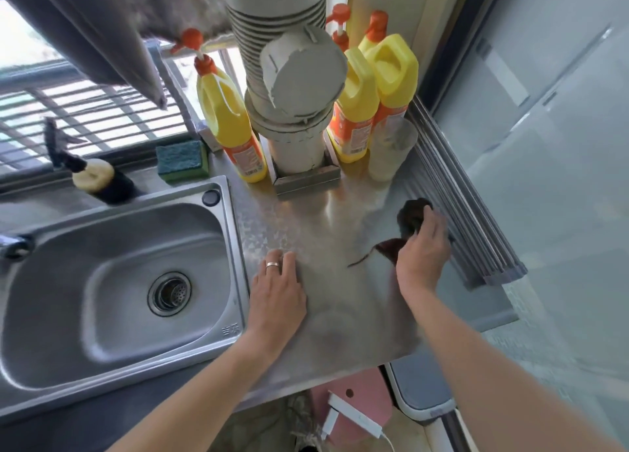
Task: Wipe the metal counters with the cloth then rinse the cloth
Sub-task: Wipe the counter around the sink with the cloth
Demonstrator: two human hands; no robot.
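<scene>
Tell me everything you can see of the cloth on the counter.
The cloth is dark brownish, bunched and crumpled, blurred by motion. It lies on the metal counter near the rolled rack at the right edge. The right hand grips it from above; a thin tail trails left from under the hand. The left hand rests apart from it.

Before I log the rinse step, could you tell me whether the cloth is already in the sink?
No, the dark cloth is on the metal counter under the right hand, well right of the sink.

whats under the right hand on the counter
A dark cloth, bunched, pressed on the metal counter by the right hand. The cloth's middle is hidden by the hand.
</scene>
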